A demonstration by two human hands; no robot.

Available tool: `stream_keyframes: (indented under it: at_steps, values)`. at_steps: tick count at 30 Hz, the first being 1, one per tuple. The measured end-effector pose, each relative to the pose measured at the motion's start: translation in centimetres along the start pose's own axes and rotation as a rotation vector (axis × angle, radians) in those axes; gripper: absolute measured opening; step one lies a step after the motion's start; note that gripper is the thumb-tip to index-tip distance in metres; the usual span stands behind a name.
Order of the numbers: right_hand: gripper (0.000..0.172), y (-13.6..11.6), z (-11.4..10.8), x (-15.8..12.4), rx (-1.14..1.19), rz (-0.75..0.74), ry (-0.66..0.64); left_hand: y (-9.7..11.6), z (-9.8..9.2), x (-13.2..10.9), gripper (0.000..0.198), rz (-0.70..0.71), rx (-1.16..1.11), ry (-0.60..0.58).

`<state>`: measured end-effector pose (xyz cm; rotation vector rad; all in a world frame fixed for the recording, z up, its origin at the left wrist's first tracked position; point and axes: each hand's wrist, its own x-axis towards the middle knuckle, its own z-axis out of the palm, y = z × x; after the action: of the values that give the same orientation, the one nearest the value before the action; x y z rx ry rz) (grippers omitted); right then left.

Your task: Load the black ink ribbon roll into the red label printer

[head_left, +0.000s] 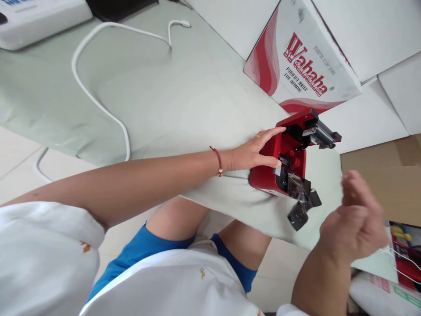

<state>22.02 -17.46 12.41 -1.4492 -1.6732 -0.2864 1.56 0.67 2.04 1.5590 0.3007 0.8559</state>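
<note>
Carton lettered "Wahaha" and "PURIFIED WATER FOR DRINKING", opened red device just beside it on the bench, left hand spread over the device's edge, right hand raised apart, blurred, cannot tell whether pressed together

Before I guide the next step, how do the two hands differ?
The left hand rests on the red device; the right hand is raised clear of it.
The left hand's thumb and index finger are spread; the right hand's fingers are drawn together and blurred.
The left hand has a red bracelet at its wrist; the right hand shows none.
Both are gloveless.
</note>
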Motion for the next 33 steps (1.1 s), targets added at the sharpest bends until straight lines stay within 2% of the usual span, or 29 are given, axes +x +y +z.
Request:
stream_keyframes:
  at_steps: [2, 4, 7, 9, 12, 15, 18, 21, 28, 33]
  values:
    - [0.041, 1.8, 0.6, 2.6, 0.070, 0.086, 0.280, -0.1, 0.0, 0.0, 0.109, 0.020, -0.007, -0.007]
    - [0.043, 3.7, 1.4, 5.1, 0.116, 0.232, 0.317, -0.1, 0.0, -0.1, 0.115, 0.047, 0.001, -0.013]
    - [0.059, 5.4, 3.0, 7.4, 0.237, 0.435, 0.165, -0.3, 0.2, 0.0, 0.119, 0.096, 0.043, -0.006]
    - [0.064, 5.4, 4.2, 7.6, 0.305, 0.488, 0.049, -0.4, 0.3, 0.0, 0.119, 0.125, 0.083, 0.010]
    - [0.066, 4.2, 4.9, 6.1, 0.333, 0.422, 0.071, -0.2, 0.3, 0.0, 0.115, 0.177, 0.160, 0.033]
    - [0.068, 3.2, 4.1, 3.4, 0.241, 0.324, 0.114, 0.4, 0.0, -0.1, 0.101, 0.220, 0.193, 0.054]
    - [0.064, 2.6, 3.0, 0.2, 0.073, 0.246, -0.023, 1.1, -0.4, -0.3, 0.081, 0.211, 0.209, 0.068]
    - [0.051, 1.9, 2.5, -2.2, -0.016, 0.185, -0.120, 1.7, -0.4, -0.3, 0.070, 0.181, 0.240, 0.048]
    - [0.043, 1.6, 2.7, -3.1, -0.055, 0.182, -0.136, 2.0, 0.0, -0.4, 0.067, 0.129, 0.202, 0.075]
    - [0.040, 1.9, 3.1, -3.5, -0.032, 0.185, -0.104, 1.6, -0.3, -0.4, 0.049, 0.167, 0.201, 0.029]
